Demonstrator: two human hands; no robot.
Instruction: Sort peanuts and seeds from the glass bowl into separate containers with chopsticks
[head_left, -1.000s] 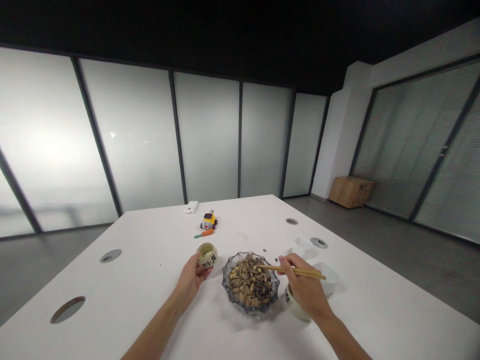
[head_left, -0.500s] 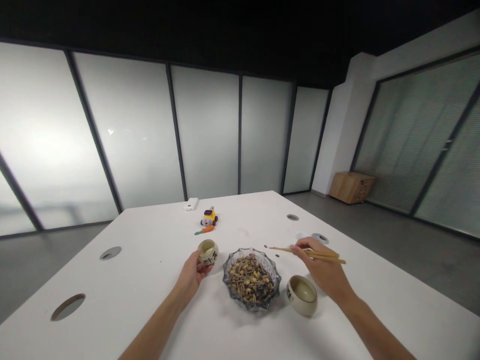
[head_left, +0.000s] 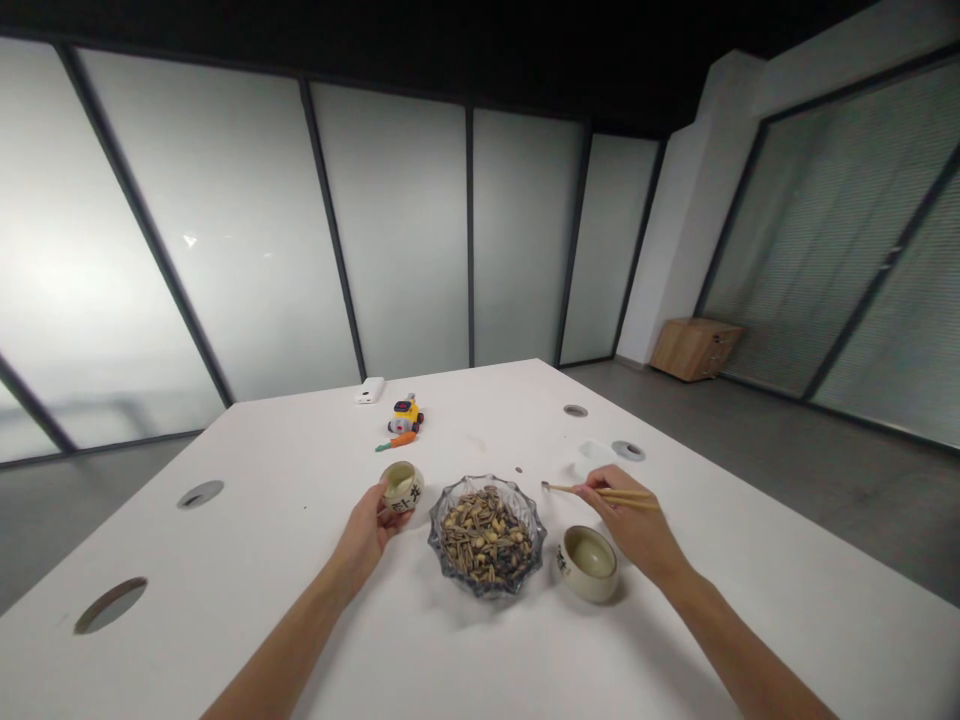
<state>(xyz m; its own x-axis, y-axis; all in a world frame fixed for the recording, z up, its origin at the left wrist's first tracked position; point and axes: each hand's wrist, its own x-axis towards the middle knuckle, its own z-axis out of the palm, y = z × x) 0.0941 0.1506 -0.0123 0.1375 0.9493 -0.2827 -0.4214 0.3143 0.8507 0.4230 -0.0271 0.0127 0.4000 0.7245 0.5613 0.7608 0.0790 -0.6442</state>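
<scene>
My left hand (head_left: 369,530) is wrapped round the left side of a small ceramic cup (head_left: 406,491) with dark characters on it. In my right hand (head_left: 624,512) is a pair of wooden chopsticks (head_left: 592,493), whose tips touch or nearly touch a small dark seed (head_left: 545,484). Between the hands stands a scalloped glass bowl (head_left: 444,574), filled with striped sunflower seeds and paler pieces (head_left: 486,533). A second ceramic cup (head_left: 589,566) sits upright just right of the bowl. Another seed (head_left: 518,470) lies on the table behind the bowl.
Farther back on the white table (head_left: 247,500) are a yellow toy vehicle (head_left: 406,414), an orange toy carrot (head_left: 403,440) and a white box-shaped device (head_left: 370,390). A clear plastic piece (head_left: 595,452) lies behind my right hand. Round holes (head_left: 112,606) pierce the tabletop.
The view has shifted slightly, moving everything left and up. The chopstick tips have gone from the farther seed to the nearer one by the bowl. My left hand still holds the cup.
</scene>
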